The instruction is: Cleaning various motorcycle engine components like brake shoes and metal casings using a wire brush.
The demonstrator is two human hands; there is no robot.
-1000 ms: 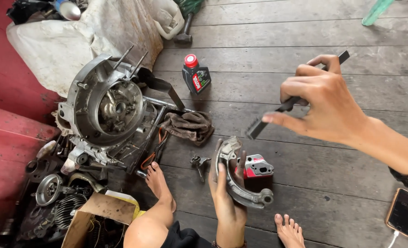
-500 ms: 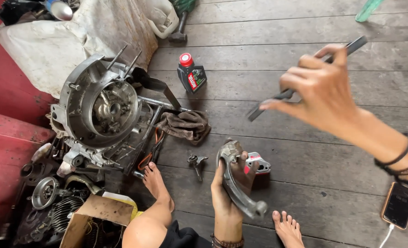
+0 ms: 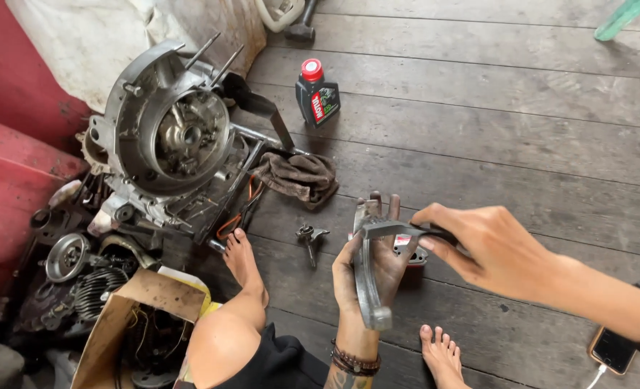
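My left hand (image 3: 369, 268), palm up and grimy, cradles a curved grey metal part (image 3: 367, 282) that runs down to a rounded end near my wrist. My right hand (image 3: 494, 248) comes in from the right and grips a dark-handled tool (image 3: 399, 230) whose metal end rests on the top of the curved part. A small red and grey part (image 3: 412, 252) lies on the floor behind my left hand, mostly hidden.
A grey engine case (image 3: 167, 133) with studs stands at left on the wooden floor (image 3: 522, 122). Nearby are a dirty rag (image 3: 296, 175), a black oil bottle with red cap (image 3: 317, 97), a small metal fitting (image 3: 310, 237), a cardboard box (image 3: 131, 324), my feet and a phone (image 3: 612, 349).
My right hand has come down from up in the air at right and brought the tool onto the curved part. My left hand has turned the part more upright.
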